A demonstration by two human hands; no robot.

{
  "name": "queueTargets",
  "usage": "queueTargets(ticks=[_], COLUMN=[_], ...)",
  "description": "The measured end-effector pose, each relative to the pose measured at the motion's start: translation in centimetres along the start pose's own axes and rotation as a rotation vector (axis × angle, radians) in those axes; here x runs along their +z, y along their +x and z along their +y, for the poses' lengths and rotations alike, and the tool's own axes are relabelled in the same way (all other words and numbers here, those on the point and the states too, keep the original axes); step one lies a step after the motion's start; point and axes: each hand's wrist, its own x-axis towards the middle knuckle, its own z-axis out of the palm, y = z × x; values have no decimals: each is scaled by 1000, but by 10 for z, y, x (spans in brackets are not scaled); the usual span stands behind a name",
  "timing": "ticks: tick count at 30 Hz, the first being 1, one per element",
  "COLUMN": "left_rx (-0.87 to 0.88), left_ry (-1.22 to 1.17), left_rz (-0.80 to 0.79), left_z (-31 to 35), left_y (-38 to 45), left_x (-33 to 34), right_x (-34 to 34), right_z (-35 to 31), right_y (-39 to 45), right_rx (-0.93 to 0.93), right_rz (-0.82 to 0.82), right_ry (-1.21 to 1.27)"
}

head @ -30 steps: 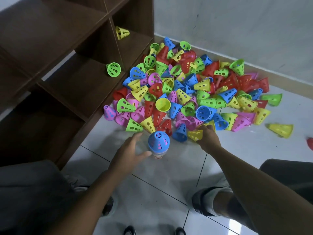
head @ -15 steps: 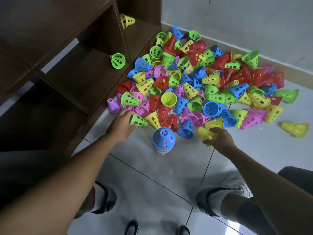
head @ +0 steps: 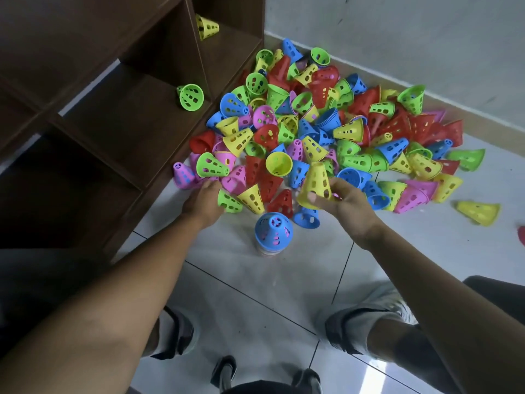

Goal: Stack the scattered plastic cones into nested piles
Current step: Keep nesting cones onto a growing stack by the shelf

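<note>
My right hand (head: 345,204) pinches a yellow cone (head: 316,186) upright above the nested stack (head: 273,231), at its one o'clock. My left hand (head: 203,201), arm outstretched, grips a green cone (head: 228,201) at the stack's ten o'clock, on the heap's (head: 326,132) near edge.

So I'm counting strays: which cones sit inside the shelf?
Two: the green cone in the middle compartment and the yellow cone in the farther one; all others lie on the floor.

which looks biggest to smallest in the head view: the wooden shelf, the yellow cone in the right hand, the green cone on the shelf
1. Wooden shelf, by far.
2. Yellow cone held by the right hand.
3. Green cone, though it lies farther off, so true sizes may match.
</note>
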Motion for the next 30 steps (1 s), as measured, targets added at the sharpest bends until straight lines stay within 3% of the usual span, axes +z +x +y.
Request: queueTargets(ticks=[7,12,16,18,24,30], left_rx=[70,175,102,37,-167,-94], left_ry=[105,254,237,145,-320,-743], left_rz=[-8,-19,-122,-143,3,33], left_z=[2,-1,-13,-19,1,54], left_y=[-5,-16,-27,-30,-35,-23], left_x=[11,11,19,21,11,-25], right_x=[41,45,40,41,49,47], right_z=[-43,-45,-50,-49,-29,-4], right_y=[-28,-35,-36,-36,-31,-21], right_rx=[-79,-83,-110,-122,-183,-205], right_rz=[-222,-238,-258,-273,-267,-286], right_ry=[21,-73,-152,-227,-419,-488])
